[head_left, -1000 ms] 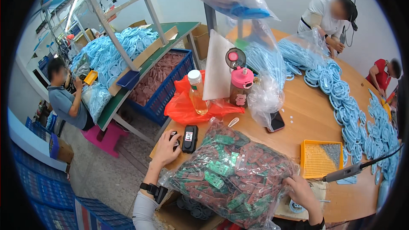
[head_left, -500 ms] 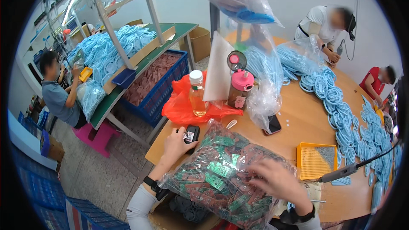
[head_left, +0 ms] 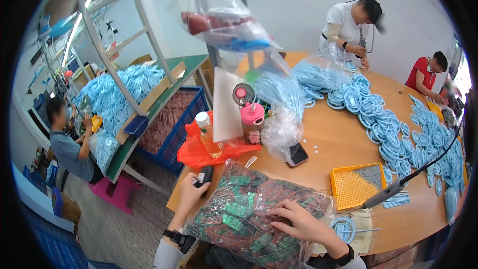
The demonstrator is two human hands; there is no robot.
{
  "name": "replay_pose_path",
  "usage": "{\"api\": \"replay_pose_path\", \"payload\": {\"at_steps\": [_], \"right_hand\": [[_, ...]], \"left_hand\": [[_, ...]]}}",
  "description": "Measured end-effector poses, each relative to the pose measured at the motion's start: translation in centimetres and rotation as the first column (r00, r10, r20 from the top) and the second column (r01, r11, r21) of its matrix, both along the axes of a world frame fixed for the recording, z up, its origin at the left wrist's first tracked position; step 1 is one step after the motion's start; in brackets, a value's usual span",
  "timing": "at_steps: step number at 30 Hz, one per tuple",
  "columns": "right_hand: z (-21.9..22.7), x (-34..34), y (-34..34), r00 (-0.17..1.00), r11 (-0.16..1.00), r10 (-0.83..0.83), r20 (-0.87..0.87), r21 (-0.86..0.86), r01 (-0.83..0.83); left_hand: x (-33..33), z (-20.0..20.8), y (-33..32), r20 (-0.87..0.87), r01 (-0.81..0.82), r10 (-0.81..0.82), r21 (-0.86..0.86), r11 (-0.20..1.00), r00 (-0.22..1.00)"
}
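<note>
A large clear plastic bag point(head_left: 234, 241) full of green and reddish-brown circuit boards lies at the table's front edge before me. My right hand point(head_left: 303, 223) rests on top of it, fingers spread and slightly bent, holding nothing. Left of the bag, my left hand point(head_left: 188, 192) grips a small black box-shaped device point(head_left: 203, 175), tilted up at the table edge. Its thumb is mostly hidden from view. Beyond the bag lies a small white oval loop point(head_left: 251, 161).
A bottle point(head_left: 209, 137), a pink-lidded cup point(head_left: 253, 119) and a phone point(head_left: 298, 155) stand or lie beyond the bag. At right are a yellow tray point(head_left: 343, 189), an electric screwdriver point(head_left: 383, 198) and piles of blue plastic rings point(head_left: 391, 142). Other people work around the room.
My left hand has tipped the black device up, so its white-marked face no longer shows. My right hand has settled onto the bag. The whole view has shifted a little.
</note>
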State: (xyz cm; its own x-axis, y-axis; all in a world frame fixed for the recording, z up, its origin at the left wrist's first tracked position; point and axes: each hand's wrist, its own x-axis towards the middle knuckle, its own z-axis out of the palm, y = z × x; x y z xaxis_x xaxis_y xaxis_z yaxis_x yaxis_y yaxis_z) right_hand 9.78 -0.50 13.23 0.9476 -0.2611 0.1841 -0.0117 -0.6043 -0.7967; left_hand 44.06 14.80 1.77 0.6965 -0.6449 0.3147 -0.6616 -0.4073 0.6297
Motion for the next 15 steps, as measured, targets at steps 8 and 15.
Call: {"api": "replay_pose_path", "payload": {"at_steps": [8,15], "right_hand": [[2.5,2.7,1.2,0.995,0.861,-0.067,0.075,0.508,0.019],[2.3,4.5,1.1,0.944,0.552,-0.263,0.198,0.833,-0.021]], "left_hand": [[-6.9,14.7,-0.2,-0.728,-0.290,-0.641,-0.685,0.669,0.243],[-19.0,14.3,-6.0,-0.170,0.367,-0.460,-0.397,0.841,0.871]]}}
